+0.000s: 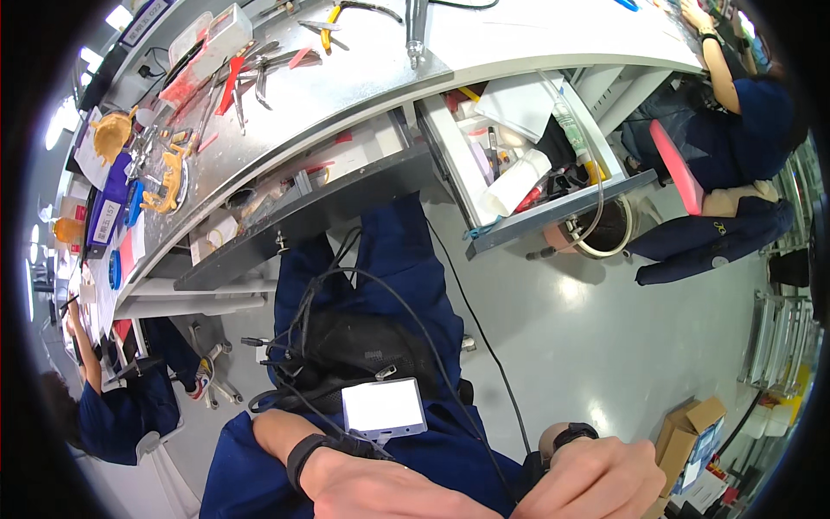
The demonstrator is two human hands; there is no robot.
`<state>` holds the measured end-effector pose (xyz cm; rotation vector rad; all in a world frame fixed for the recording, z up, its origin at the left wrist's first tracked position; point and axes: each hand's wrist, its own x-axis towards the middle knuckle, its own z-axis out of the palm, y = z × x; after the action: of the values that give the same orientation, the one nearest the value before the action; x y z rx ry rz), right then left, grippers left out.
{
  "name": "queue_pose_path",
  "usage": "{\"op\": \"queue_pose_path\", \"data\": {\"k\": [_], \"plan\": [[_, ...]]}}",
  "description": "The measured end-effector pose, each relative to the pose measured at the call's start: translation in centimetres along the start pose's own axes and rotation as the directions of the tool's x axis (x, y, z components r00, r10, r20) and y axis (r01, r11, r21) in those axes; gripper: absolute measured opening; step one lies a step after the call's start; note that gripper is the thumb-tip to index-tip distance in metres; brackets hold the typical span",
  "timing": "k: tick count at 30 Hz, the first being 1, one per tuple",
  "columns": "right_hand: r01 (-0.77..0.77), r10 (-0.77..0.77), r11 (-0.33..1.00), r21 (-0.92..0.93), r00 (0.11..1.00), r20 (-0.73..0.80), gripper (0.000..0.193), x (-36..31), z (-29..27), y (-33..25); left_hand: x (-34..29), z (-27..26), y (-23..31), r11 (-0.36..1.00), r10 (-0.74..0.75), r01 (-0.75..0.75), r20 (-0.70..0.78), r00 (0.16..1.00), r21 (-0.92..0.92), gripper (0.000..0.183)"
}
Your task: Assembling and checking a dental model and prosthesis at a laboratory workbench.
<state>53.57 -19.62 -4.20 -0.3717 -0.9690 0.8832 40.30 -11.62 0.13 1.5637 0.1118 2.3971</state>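
Both hands are low in the head view, close to my body. The back of my left hand [389,495] shows, with a dark band on its wrist; its fingers run off the lower edge, out of sight. My right hand [596,480] has its fingers curled in, thumb side toward the left hand. Whatever it may hold is hidden. A thin black cable [484,432] runs down to the gap between the two hands. Above the left wrist, a white badge in a clear holder [385,406] lies on my front, beside a black bag [354,346] with loose cables.
An open drawer [536,164] full of tools juts out at the right; a shallower drawer [303,208] stands open over my legs. On the bench lie pliers [328,26], a handpiece [416,35] and yellow dental models [164,186]. Co-workers sit left and right. A cardboard box [683,441] stands lower right.
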Motion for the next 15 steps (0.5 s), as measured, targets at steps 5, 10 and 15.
{"op": "queue_pose_path", "data": {"k": [5, 10, 15], "plan": [[0.033, -0.059, 0.998, 0.058, 0.846, 0.530, 0.004, 9.0, 0.2, 0.6, 0.6, -1.1, 1.0, 0.919, -0.334, 0.380, 0.304, 0.892, -0.107, 0.012], [-0.048, 0.028, 0.998, 0.031, 0.880, 0.473, 0.012, 8.6, 0.6, 0.3, 1.0, -1.7, 0.2, 0.822, -0.458, 0.559, 0.462, 0.759, -0.104, 0.016], [-0.082, 0.100, 0.991, -0.103, 0.979, 0.178, 0.012, 8.6, -4.2, 1.6, 0.1, -1.4, -1.1, 0.211, -0.719, 0.975, 0.665, 0.201, -0.067, 0.023]]}}
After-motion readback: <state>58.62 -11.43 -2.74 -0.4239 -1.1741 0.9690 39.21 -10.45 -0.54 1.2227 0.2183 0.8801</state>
